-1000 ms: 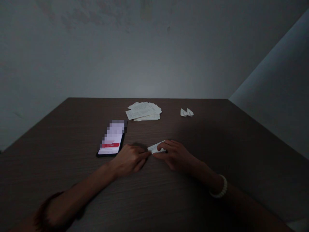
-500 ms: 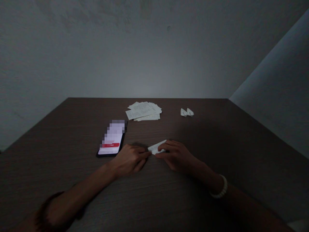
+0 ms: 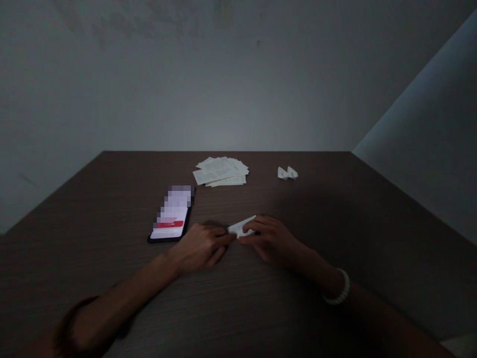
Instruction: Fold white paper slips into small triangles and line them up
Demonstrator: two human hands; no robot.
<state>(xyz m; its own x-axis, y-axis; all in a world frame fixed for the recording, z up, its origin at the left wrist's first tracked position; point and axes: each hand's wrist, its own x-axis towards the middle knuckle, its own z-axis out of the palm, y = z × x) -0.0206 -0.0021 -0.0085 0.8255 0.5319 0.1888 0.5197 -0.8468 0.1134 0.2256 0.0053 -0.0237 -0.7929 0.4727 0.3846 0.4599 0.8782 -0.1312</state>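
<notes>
A small white folded paper [image 3: 241, 226] lies on the dark wooden table [image 3: 335, 209], pinched between both my hands. My left hand [image 3: 203, 245] is curled, its fingertips closed on the paper's left end. My right hand [image 3: 269, 237] presses thumb and fingers on the right part of the paper and covers some of it. A white bead bracelet [image 3: 339, 289] sits on my right wrist.
A lit phone [image 3: 170, 215] lies just left of my left hand. A fanned stack of paper slips [image 3: 221, 171] rests farther back, and two small folded paper pieces [image 3: 287, 173] lie to its right. Grey walls close the table's far and right sides.
Almost nothing differs. Both hands stay on the folded paper, with only slight finger shifts along its edge.
</notes>
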